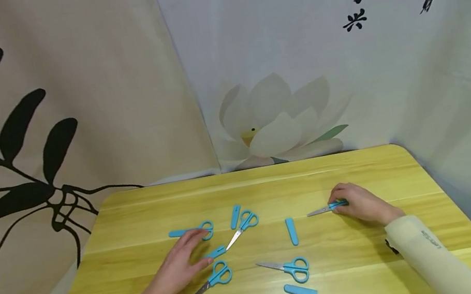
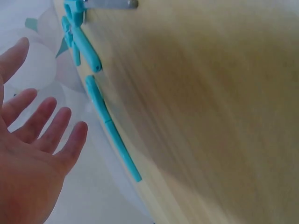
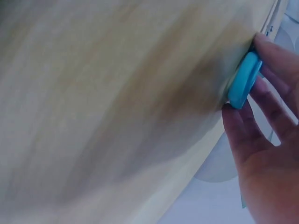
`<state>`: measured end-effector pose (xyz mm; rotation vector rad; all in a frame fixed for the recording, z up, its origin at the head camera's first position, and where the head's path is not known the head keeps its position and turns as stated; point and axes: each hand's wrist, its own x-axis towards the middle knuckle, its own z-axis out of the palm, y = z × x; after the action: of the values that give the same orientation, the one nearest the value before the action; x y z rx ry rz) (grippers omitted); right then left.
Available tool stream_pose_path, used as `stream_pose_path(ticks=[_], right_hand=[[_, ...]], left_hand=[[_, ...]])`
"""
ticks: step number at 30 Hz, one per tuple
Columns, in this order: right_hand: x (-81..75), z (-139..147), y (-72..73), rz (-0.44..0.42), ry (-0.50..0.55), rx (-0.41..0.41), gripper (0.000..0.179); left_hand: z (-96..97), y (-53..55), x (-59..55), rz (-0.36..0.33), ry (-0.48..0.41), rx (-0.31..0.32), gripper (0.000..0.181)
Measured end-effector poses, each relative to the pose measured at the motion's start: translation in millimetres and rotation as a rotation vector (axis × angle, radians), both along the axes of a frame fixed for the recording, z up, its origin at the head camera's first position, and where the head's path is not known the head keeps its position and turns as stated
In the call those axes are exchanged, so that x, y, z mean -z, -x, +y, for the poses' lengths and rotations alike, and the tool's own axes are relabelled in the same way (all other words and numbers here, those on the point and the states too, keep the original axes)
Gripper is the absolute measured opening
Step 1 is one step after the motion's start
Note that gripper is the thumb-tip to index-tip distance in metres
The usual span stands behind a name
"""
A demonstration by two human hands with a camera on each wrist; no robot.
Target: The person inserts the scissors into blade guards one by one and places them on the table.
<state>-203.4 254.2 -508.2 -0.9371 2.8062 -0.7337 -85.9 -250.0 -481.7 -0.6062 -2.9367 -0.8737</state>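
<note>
On the right of the table, my right hand (image 1: pixel 361 203) pinches the blue handle of a pair of scissors (image 1: pixel 320 211), its bare blade pointing left. In the right wrist view the thumb and fingers hold the edges of that blue handle (image 3: pixel 244 81). My left hand (image 1: pixel 181 267) hovers with spread fingers and holds nothing, as the left wrist view also shows. Just beyond it lies a pair of scissors (image 1: pixel 206 226) with a blue blade cover (image 1: pixel 177 233) on. Below its thumb are uncovered scissors (image 1: pixel 220 276), and a loose blade cover (image 1: pixel 216 252) is partly hidden by the hand.
Uncovered scissors (image 1: pixel 246 220) lie at centre-left beside a cover (image 1: pixel 235 217). Nearer the front, another uncovered pair (image 1: pixel 295 267) has a cover (image 1: pixel 301 292) below it. One more cover (image 1: pixel 292 231) lies mid-table. A printed curtain (image 1: pixel 276 55) hangs behind the wooden table (image 1: pixel 362 277).
</note>
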Motion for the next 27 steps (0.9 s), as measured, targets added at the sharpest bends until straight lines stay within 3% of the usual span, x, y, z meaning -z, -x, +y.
stream_pose_path(ticks=[6, 15, 27], right_hand=[[-2.6, 4.9, -6.4, 0.0, 0.003, 0.022, 0.012], [-9.9, 7.2, -18.4, 0.083, 0.012, 0.048, 0.016], [-13.5, 4.4, -37.3, 0.149, 0.088, 0.03, 0.018]], left_hand=[[4.9, 4.8, 4.9, -0.035, -0.013, 0.05, 0.053], [3.8, 20.1, 12.2, -0.09, 0.004, 0.093, 0.044], [6.2, 28.1, 21.5, -0.096, 0.048, 0.149, 0.034]])
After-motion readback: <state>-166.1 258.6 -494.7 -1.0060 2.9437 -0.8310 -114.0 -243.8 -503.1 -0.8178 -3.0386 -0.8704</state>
